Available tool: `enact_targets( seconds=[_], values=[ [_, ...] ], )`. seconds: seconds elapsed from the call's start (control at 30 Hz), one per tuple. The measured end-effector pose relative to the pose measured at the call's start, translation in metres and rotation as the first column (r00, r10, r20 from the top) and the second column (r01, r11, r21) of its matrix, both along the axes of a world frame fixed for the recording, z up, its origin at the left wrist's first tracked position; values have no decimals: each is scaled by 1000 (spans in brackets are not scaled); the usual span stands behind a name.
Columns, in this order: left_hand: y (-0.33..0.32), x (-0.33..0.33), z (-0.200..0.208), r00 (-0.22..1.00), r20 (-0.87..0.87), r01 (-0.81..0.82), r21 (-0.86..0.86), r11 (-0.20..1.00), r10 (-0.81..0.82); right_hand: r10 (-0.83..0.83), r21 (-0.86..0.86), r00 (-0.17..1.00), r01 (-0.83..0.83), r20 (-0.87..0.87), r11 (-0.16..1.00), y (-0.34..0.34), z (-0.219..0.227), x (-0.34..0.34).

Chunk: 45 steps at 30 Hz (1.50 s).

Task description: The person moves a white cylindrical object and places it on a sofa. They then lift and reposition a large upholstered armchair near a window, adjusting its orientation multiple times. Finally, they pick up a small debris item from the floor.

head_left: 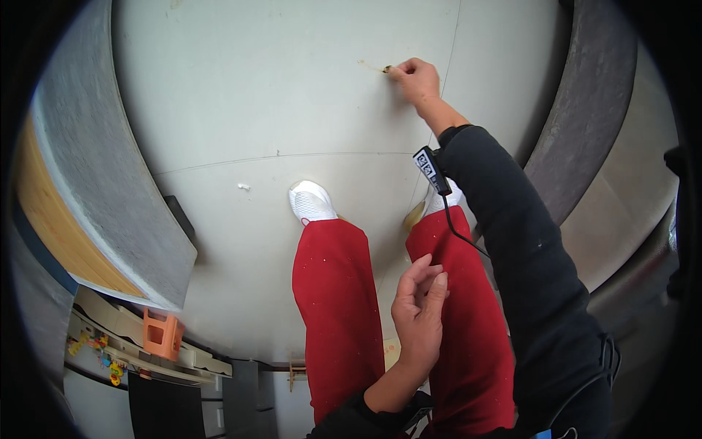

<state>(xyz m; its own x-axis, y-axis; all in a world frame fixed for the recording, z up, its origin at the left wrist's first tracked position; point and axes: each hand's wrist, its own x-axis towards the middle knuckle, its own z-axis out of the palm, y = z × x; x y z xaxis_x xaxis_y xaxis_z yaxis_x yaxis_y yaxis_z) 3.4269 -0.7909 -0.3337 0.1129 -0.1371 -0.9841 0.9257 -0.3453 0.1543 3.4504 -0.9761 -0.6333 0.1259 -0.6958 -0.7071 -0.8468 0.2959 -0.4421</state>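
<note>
My right hand reaches far out over the pale floor, thumb and fingers pinched on a small dark scrap at floor level. The scrap is too small to tell its kind. Just left of it, a thin brownish smear marks the floor. My left hand hangs in front of my right red trouser leg, palm turned up. Its fingers are loosely curled with the thumb apart, and nothing shows in them.
A small white scrap lies on the floor left of my white shoe. Grey upholstered furniture stands left and right. An orange stool is at the lower left. A cabled device sits on my right sleeve.
</note>
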Motion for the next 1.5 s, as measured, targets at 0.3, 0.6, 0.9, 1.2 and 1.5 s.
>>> enact_targets(
  seconds=[0.3, 0.6, 0.9, 1.2, 1.5],
  values=[
    [4, -1, 0, 999, -33, -38, -9, 999, 38, -9, 17, 995, 11, -96, 1000, -8, -9, -8],
    [2, 6, 1, 998, -47, -34, 0, 999, 34, -6, -8, 985, 5, -171, 1000, -6, -8, 1],
    [2, 0, 2, 999, -48, -14, -24, 1000, 13, -25, 12, 990, 27, -135, 1000, -8, -7, -2],
    [3, -14, 3, 994, -75, 74, -33, 997, -77, 113, -30, 973, -121, -201, 992, -10, -14, -3],
    [1, -20, 4, 992, -65, 107, -49, 993, -110, -15, -6, 976, 14, -218, 1000, -6, -7, -2]
  ],
)
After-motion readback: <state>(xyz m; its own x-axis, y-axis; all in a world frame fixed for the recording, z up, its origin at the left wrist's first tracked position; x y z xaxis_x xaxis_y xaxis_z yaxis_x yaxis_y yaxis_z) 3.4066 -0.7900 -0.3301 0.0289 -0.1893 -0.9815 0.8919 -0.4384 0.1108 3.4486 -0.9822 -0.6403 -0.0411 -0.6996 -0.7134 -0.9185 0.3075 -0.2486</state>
